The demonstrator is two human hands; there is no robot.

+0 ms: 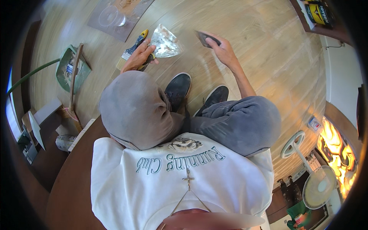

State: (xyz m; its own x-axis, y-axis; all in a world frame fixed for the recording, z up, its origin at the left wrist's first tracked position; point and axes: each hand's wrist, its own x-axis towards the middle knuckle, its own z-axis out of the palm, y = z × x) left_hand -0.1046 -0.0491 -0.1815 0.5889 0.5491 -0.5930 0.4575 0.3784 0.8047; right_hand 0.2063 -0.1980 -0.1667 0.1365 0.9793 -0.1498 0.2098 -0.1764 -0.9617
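From the left grip [140,56] juts a scraper [165,42].

Your white shirt [126,188] carries two words in large, dark green outlined letters, curved across the chest and upside down in this view, next to a dark printed picture. At your upper right, a black-and-yellow can [319,14] shows bold capital lettering on its label. The markings on the small white, blue and red pack [314,124] at your right are too small to read.
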